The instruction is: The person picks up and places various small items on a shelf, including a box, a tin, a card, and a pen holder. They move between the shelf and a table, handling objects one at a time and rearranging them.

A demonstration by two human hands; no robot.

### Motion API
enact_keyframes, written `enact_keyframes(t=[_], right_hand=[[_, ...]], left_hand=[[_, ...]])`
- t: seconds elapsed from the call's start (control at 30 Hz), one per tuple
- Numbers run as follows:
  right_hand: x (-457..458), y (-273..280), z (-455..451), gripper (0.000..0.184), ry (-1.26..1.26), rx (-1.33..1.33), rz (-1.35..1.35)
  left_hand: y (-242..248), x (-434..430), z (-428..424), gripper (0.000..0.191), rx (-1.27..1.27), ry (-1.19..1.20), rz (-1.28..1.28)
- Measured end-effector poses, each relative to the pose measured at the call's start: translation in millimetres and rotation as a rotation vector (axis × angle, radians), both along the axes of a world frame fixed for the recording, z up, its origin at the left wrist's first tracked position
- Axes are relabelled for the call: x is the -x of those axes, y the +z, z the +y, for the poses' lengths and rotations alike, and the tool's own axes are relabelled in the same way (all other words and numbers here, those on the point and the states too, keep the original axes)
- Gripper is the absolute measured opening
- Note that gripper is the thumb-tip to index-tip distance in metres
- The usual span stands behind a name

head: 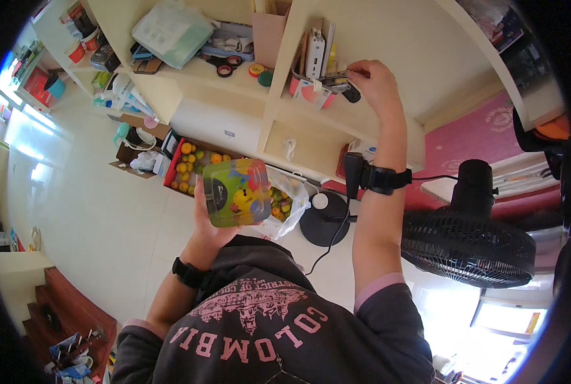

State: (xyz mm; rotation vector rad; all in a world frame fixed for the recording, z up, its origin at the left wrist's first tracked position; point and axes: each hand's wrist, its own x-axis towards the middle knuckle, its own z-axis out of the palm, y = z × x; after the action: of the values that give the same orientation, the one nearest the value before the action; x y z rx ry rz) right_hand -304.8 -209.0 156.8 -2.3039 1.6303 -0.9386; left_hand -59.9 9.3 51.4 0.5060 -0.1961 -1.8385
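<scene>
My left hand (213,233) grips a square, clear plastic box (237,193) with a green and yellow printed pattern, held in front of my chest. Raised to the shelf unit, my right hand (376,86) has its thumb and fingertips bent together at the right edge of a small pink and white box (312,95). Whether those fingertips pinch anything is too small to tell. That box holds several upright things, among them a white device with ports (316,53). A dark object (350,92) sticks out of it, just below my fingertips.
Tape rolls (256,70) and scissors (220,65) lie on the shelf to the left. Below stand a red carton of oranges (174,163) and a plastic bag of oranges (292,218). A black fan (468,245) stands at right, a cable (336,242) hanging by my right arm.
</scene>
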Motion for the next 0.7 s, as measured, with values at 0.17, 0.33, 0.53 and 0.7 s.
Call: enact_keyframes(t=[0.17,0.33,0.53,0.7], right_hand=[[-9.1,-7.6,-5.5,0.021,0.119,-0.041,0.219],[-11.7,-13.8,-19.4,0.023,0.107,-0.061,-0.108],[-15.1,-13.1,-5.2,0.019,-0.089,0.165,-0.027],[-38.4,-15.5,72.3,0.013,-0.129,0.187,-0.424]], left_hand=[[-2.1,-1.2,-0.5,0.089,0.004,-0.005,0.051],[-4.0,-3.9,1.2,0.085,0.068,0.004,0.138],[-8.5,-9.6,5.0,0.076,0.121,0.02,0.089],[-7.4,-15.7,9.2,0.076,0.126,0.075,0.014]])
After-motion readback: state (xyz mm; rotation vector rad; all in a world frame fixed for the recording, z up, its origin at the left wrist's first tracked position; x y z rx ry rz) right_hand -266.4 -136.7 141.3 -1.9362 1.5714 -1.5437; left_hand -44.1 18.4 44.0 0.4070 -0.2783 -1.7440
